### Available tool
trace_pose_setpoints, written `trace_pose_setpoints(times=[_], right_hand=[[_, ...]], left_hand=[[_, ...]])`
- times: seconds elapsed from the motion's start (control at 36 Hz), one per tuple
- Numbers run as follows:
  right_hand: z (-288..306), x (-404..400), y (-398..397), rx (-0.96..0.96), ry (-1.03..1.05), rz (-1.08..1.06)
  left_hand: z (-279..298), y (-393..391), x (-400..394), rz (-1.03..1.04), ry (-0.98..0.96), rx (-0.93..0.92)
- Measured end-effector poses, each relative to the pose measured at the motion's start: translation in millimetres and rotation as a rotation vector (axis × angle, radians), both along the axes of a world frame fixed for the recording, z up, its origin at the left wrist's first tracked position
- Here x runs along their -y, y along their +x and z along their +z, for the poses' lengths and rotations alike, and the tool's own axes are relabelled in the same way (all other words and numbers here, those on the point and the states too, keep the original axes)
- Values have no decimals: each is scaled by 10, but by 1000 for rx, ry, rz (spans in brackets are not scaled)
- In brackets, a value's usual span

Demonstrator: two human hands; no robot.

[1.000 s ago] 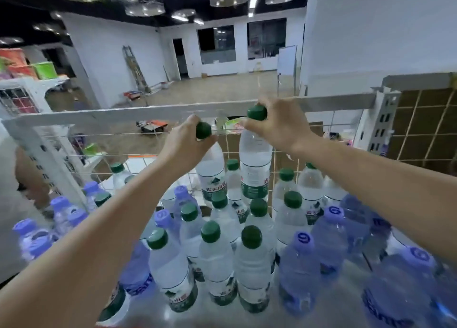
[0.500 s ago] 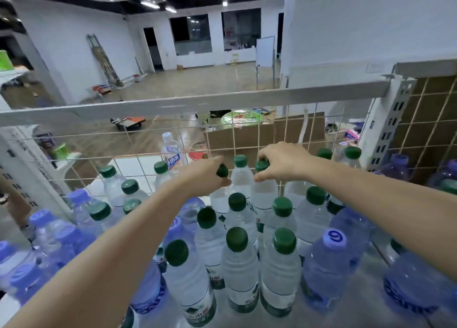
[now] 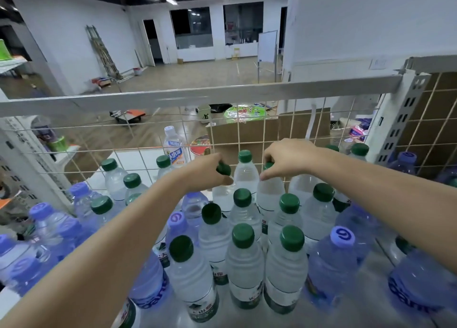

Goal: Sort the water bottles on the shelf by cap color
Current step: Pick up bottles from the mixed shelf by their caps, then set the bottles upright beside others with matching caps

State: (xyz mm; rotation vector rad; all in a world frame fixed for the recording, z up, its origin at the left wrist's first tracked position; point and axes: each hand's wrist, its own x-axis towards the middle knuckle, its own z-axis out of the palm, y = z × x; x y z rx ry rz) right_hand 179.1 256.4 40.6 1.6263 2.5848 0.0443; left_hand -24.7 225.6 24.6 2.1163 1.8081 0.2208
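Clear bottles with green caps stand clustered in the middle of the shelf [image 3: 247, 317]. Blue-tinted bottles with purple caps [image 3: 342, 237] stand to the left and right of them. My left hand [image 3: 210, 172] is closed around the neck of a green-capped bottle [image 3: 223, 194] in the back row. My right hand [image 3: 286, 158] grips the cap of another green-capped bottle [image 3: 270, 191] beside it. Both bottles stand among the others near the wire mesh. A third green-capped bottle [image 3: 245, 172] stands between the two hands.
A white wire mesh back [image 3: 138, 140] and a grey top rail [image 3: 197, 95] bound the shelf behind the bottles. A white upright [image 3: 400, 120] stands at the right. Beyond the mesh are a white-capped bottle [image 3: 174, 147], cardboard boxes [image 3: 252, 135] and an open room.
Both hands came down from above the rail with their green-capped bottles, which now stand in the back row. The camera view has tilted down.
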Motion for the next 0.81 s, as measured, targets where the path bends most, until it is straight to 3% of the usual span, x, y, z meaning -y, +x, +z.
trace_pose_setpoints(times=[0.19,0.31,0.44,0.64,0.81], right_hand=[[135,91,-363,-243,152,104],[157,174,-698,-292,41,233],[29,196,-1091,-187,-34,410],[-160,113,-1420,57,49,475],[-287,77,-1495,105,-75,460]], left_hand=[[309,-253,220,64,100,-13],[364,-458,398,113,63,-65],[274,-593,630,158,-78,-221],[105,-572,814,91,-109,-339],[-90,-550,862,61,-167,-311]])
